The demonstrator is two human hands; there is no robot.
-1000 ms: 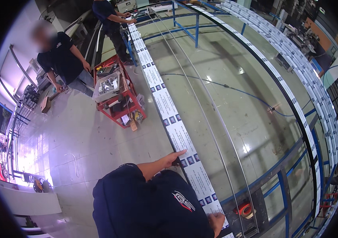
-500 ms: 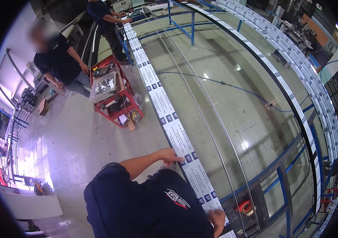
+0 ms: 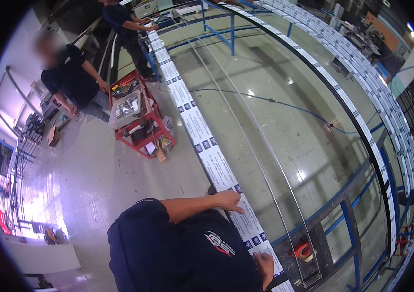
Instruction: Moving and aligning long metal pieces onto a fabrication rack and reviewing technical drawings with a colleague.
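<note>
A long straight bar (image 3: 202, 131) covered in white printed film with dark blue patches runs from beside my body to the far end of the frame. My left hand (image 3: 228, 200) reaches across its near edge, fingers bent on the film and thumb pointing toward me. Closer to my body, my right hand (image 3: 265, 268) is curled at the bar's lower part, touching the film; its fingertips are partly hidden. Two thin clear-looking rails (image 3: 258, 131) lie alongside the bar on its right.
A red tool cart (image 3: 141, 117) with a plastic bin stands left of the bar. One person (image 3: 78, 78) is beside it; another (image 3: 124, 29) works at the bar's far end. An orange-red tape roll (image 3: 302, 251) sits on the blue frame (image 3: 348, 219). More wrapped bars (image 3: 362, 68) lie right.
My left hand has moved right, from the bar's near edge onto its filmed face. My right hand has shifted only slightly. The view has tilted a little.
</note>
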